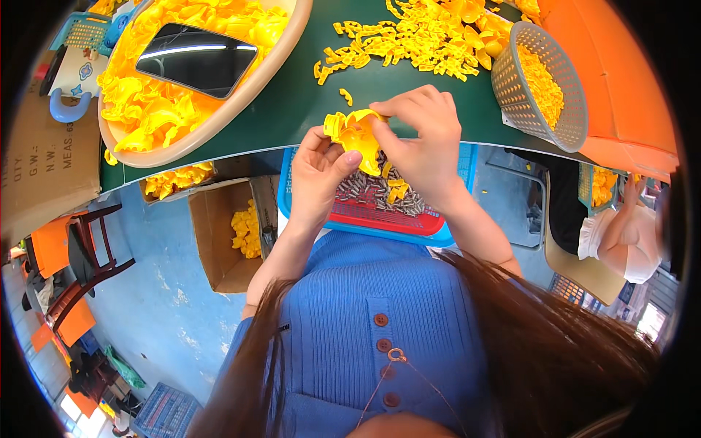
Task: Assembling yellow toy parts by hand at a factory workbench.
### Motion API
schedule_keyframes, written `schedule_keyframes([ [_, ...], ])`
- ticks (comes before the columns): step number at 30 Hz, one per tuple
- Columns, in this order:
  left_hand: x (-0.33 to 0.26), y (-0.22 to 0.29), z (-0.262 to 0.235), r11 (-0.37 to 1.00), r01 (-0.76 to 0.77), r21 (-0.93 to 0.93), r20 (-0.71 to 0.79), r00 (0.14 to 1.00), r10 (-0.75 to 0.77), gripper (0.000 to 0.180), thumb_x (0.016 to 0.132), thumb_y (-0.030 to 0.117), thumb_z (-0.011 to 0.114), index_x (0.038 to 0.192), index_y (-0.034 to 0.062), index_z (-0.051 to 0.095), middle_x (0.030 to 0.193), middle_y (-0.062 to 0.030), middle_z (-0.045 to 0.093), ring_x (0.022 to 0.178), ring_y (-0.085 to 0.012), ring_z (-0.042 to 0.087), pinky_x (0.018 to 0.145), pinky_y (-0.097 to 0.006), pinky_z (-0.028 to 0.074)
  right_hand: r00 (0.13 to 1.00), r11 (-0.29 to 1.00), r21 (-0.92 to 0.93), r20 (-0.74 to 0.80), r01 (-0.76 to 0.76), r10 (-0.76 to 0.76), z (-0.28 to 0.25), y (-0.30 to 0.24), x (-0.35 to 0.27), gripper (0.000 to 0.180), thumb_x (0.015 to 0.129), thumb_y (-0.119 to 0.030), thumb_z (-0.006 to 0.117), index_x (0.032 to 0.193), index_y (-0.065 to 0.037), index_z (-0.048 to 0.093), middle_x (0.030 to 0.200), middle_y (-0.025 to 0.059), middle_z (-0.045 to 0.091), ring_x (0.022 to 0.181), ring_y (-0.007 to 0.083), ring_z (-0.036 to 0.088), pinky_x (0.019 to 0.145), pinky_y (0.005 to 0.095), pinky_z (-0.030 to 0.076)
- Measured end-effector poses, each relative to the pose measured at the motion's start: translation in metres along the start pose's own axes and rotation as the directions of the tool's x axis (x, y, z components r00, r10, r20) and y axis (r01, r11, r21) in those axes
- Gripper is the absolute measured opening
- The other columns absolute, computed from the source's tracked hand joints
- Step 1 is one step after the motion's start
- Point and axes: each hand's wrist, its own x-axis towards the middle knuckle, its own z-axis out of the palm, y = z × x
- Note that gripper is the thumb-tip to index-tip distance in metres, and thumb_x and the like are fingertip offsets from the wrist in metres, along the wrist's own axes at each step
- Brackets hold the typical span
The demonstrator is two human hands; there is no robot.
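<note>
Between my two hands is a hollow yellow plastic part, a curved shell with an open inner side. The fingers and thumb of my left hand are closed on its lower left. My right hand pinches its upper right edge with thumb and forefinger. Below them, in my lap, a red tray holds many small metal pins and a few yellow bits. It sits within a blue basket. A single small yellow piece lies on the green table just beyond my hands.
A beige basin of yellow parts stands at the left, with a black phone on top. Small yellow pieces are heaped at the back. A grey basket leans at the right. A cardboard box is on the floor. Another person's arm shows at right.
</note>
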Motion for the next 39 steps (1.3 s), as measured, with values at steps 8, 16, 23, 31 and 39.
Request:
schedule_keyframes([
  [8, 0.0002, 0.0007, 0.001, 1.0, 0.001, 0.004, 0.004, 1.0, -0.001, 0.038, 0.079, 0.003, 0.067, 0.111, -0.0008, 0.046, 0.111, -0.0105, 0.055, 0.103, -0.0154, 0.055, 0.087, -0.027, 0.046, 0.999, 1.0, -0.011, 0.035, 0.018, -0.017, 0.0045, -0.0011, -0.0011, 0.01, 0.063, -0.007, 0.07, 0.071, -0.009, 0.064, 0.069, 0.0002, 0.06, 0.069, 0.0167, 0.053, 0.064, 0.0313, 0.035],
  [16, 0.0017, 0.0008, -0.0012, 1.0, 0.0, 0.02, -0.001, 1.0, 0.0, 0.038, 0.079, 0.004, 0.067, 0.11, -0.0014, 0.047, 0.109, -0.01, 0.056, 0.101, -0.0146, 0.056, 0.086, -0.027, 0.047, 0.999, 1.0, -0.003, 0.034, 0.03, -0.03, 0.0074, -0.0013, -0.0027, 0.011, 0.064, -0.004, 0.069, 0.073, -0.007, 0.064, 0.067, 0.001, 0.058, 0.068, 0.0167, 0.053, 0.062, 0.0307, 0.033],
  [23, 0.0028, -0.0021, -0.0035, 0.998, -0.022, 0.056, 0.0, 1.0, 0.022, 0.038, 0.078, 0.005, 0.069, 0.11, -0.0019, 0.048, 0.107, -0.0101, 0.057, 0.1, -0.0147, 0.056, 0.086, -0.027, 0.047, 0.998, 0.999, 0.027, 0.048, 0.038, -0.039, 0.0062, 0.0027, -0.0025, 0.011, 0.063, -0.003, 0.069, 0.073, -0.006, 0.064, 0.066, 0.002, 0.057, 0.065, 0.0169, 0.053, 0.063, 0.0305, 0.034],
  [31, 0.0052, 0.0031, -0.0007, 0.998, -0.044, 0.045, 0.028, 0.999, 0.042, 0.04, 0.078, 0.007, 0.07, 0.11, -0.0019, 0.048, 0.108, -0.0105, 0.058, 0.101, -0.015, 0.056, 0.088, -0.027, 0.046, 0.998, 0.997, 0.035, 0.003, 0.065, -0.065, 0.0033, -0.0006, 0.0011, 0.012, 0.063, -0.002, 0.069, 0.074, -0.006, 0.065, 0.068, 0.0023, 0.059, 0.066, 0.0169, 0.054, 0.063, 0.0298, 0.035],
  [39, 0.0075, 0.0034, -0.0021, 0.995, -0.044, 0.088, 0.032, 0.999, 0.041, 0.038, 0.077, 0.008, 0.07, 0.108, -0.002, 0.05, 0.105, -0.01, 0.059, 0.098, -0.0141, 0.057, 0.087, -0.027, 0.047, 0.995, 0.997, 0.018, 0.067, 0.076, -0.077, 0.0017, 0.002, 0.0031, 0.011, 0.064, -0.002, 0.068, 0.074, -0.005, 0.064, 0.066, 0.003, 0.057, 0.062, 0.018, 0.052, 0.062, 0.0297, 0.035],
])
